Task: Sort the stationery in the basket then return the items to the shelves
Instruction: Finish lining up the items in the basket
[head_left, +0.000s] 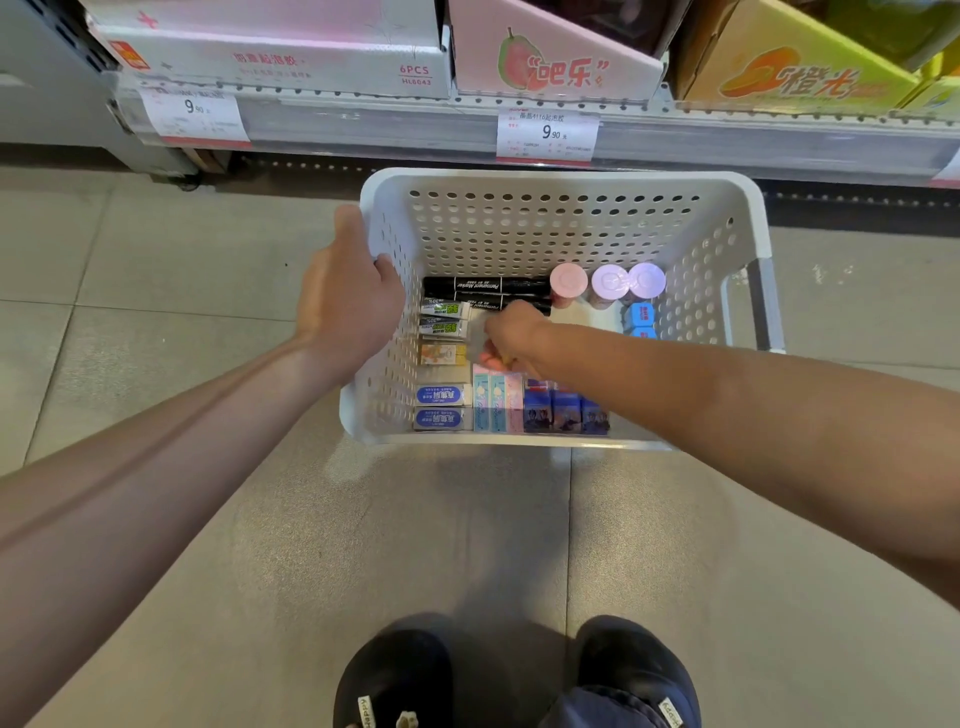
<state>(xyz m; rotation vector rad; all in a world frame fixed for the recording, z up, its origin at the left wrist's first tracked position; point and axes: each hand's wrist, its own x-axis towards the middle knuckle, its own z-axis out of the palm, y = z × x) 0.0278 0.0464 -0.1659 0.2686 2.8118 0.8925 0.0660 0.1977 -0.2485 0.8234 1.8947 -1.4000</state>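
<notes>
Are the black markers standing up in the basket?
No, the black markers lie flat on the bottom of the basket, side by side against its far wall.

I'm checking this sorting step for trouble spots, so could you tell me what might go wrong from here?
1. The right hand works close among tidy rows; lifting out could knock the erasers or markers out of order.
2. The round-capped bottles stand upright and might topple if the left hand, gripping the basket rim, tilts it.

white basket (561, 228) on tiled floor (156, 312)
</notes>
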